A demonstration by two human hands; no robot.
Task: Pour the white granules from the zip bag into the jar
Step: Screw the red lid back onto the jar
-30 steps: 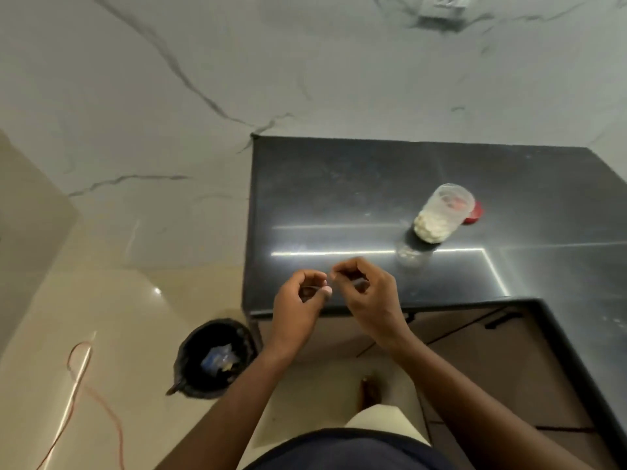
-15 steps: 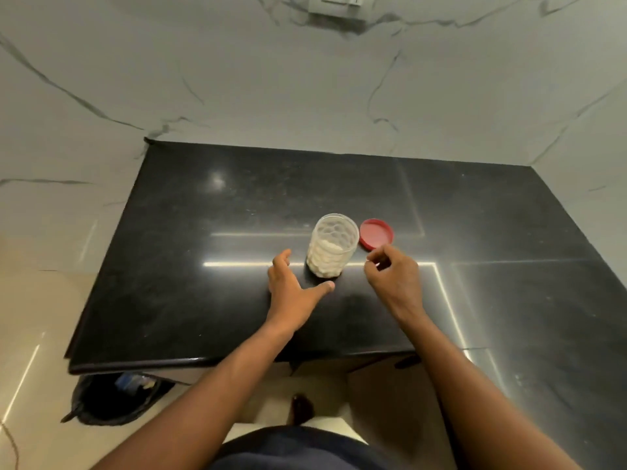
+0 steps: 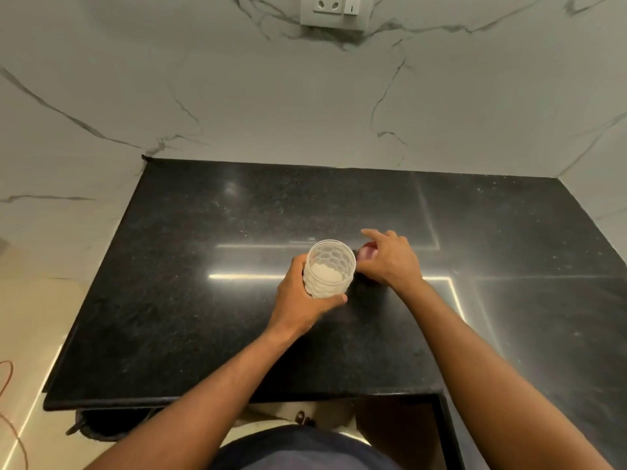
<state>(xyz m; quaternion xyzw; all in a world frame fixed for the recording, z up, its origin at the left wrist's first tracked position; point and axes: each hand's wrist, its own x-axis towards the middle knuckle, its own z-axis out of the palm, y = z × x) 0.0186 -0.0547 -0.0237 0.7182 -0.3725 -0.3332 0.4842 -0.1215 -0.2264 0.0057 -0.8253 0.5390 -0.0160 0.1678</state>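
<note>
Black shiny stone makes up the counter (image 3: 190,300), and a white marble wall (image 3: 237,96) with grey lines stands behind it. High on that wall, far past both hands, is a white socket plate (image 3: 334,10).

On the counter, between the two hands, stands the jar (image 3: 329,268). It is clear and bumpy, it stands straight up, and its top is open. White granules (image 3: 326,273) lie in the bottom of it.

The left hand (image 3: 300,301) is wrapped around the left and near side of the jar. Its thumb curls along the front and its fingers (image 3: 298,262) go round the far side, so it is holding the jar.

The right hand (image 3: 390,257) is just to the right of the jar, palm down, with its fingers bent over a red lid (image 3: 369,251). Only a small bit of the lid peeks out under the hand. I cannot tell if the hand is gripping the lid or only resting on it.

Low on the left, past the counter edge, an orange cord (image 3: 8,395) lies on the floor.
</note>
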